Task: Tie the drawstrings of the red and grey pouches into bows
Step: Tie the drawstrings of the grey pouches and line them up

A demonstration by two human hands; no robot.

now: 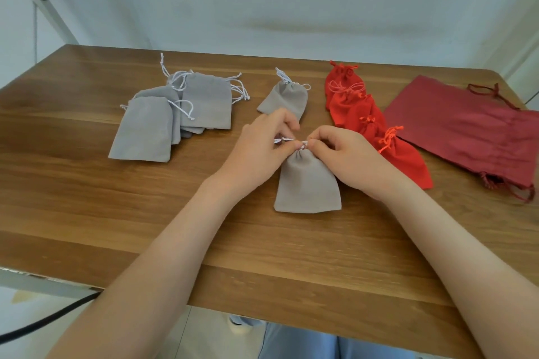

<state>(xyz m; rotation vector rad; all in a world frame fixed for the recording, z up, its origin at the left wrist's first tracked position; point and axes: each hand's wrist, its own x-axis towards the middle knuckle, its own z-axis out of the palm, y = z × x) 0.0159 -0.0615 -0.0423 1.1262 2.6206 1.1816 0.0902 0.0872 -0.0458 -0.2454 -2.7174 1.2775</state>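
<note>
Grey pouch (307, 183) lies flat at mid-table (87, 198) in the head view, neck pointing away from the person and bunched tight. Both hands work its white cord (287, 140). The left hand (262, 140) pinches a short run of it just left of the neck, and the right hand (344, 151) pinches it right at the neck, other fingers curled in.

I judge the cloth soft, limp and very light, so the pouch will slide if the cord is tugged. The cord looks thin and smooth – a loop could slip unless held close to the knot. The neck is the place to hold, not the body.

A grey stack (163, 114) sits far left and a tied pouch (285, 99) beyond the hands. Red pouches (364, 116) run to the right, beside a maroon bag (466, 125).

No brand, label or writing shows anywhere.
</note>
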